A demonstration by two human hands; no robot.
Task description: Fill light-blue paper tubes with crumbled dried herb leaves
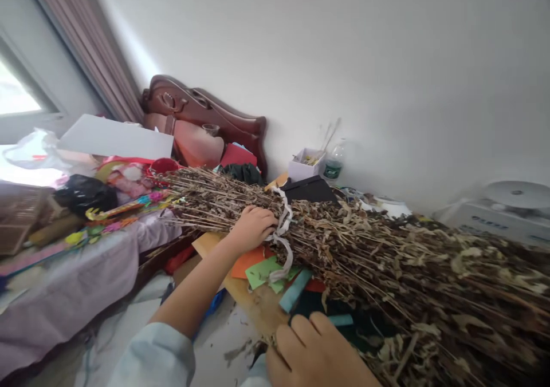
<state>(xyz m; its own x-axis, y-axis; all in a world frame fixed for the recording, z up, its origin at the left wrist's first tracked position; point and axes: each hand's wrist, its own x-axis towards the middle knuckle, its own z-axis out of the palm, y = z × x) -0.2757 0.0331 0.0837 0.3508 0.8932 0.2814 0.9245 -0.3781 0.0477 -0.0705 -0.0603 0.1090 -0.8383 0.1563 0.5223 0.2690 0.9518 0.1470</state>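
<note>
A long bundle of dried leafy stalks (344, 244) lies across the middle and reaches the right edge. A white cloth strip (283, 218) is tied around it, with one loose end hanging down in front. My left hand (252, 226) grips the stalks just left of the strip, its fingertips close to the cloth. In front of the bundle, near the bottom edge, my right hand (311, 352) is closed with its knuckles up. Whatever its fingers hold is hidden beneath them. Orange and green paper (262, 272) lies under the tied part.
Behind the bundle stand a white box (303, 166), a plastic bottle (334, 161) and a black flat object (309, 189). A white scale (502, 215) is at the right. Colourful clutter and a black bag (86, 195) cover the bed at the left.
</note>
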